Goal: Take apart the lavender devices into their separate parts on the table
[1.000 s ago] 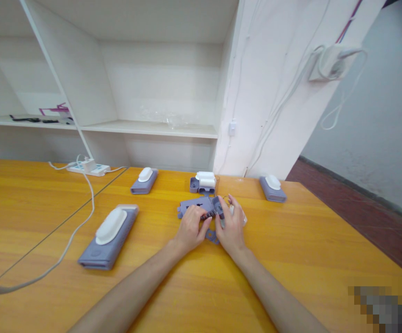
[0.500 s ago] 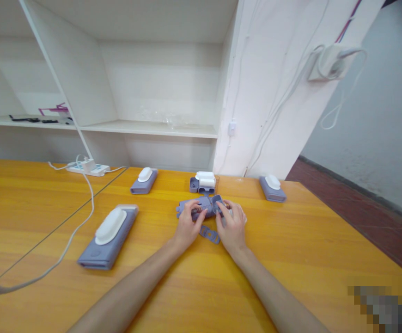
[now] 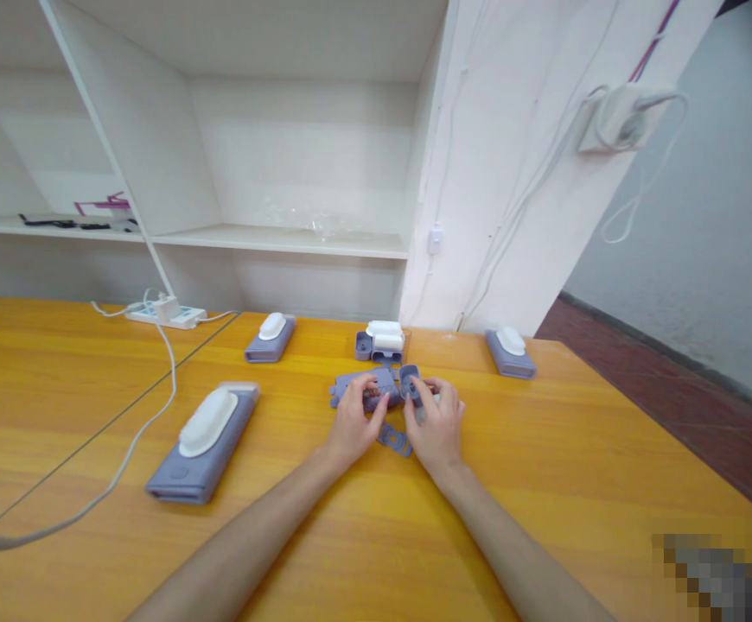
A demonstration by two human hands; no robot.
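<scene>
My left hand (image 3: 355, 415) is closed on a long grey-purple plastic housing (image 3: 348, 385), thumb and fingers at its near side; a small brownish part shows by the fingertips but is too small to name. My right hand (image 3: 437, 423) grips a small grey-purple square plastic cup (image 3: 408, 377), close to the housing's right end. Something whitish under the right fingers is mostly covered. Between the hands, on the table, lies a flat grey plastic piece with round cutouts (image 3: 394, 439). Just beyond sits a group of white rounded parts (image 3: 385, 335) with grey cups.
Grey devices with white oval tops lie at the left (image 3: 202, 445), back left (image 3: 270, 338) and back right (image 3: 511, 352) of the wooden table (image 3: 324, 553). A power strip (image 3: 167, 313) with a white cable (image 3: 149, 423) is at the left. Shelves (image 3: 278, 240) stand behind.
The small cup in my right hand has tilted and shifted slightly right, away from the housing. More of the flat grey piece's middle shows. My left hand has barely moved.
</scene>
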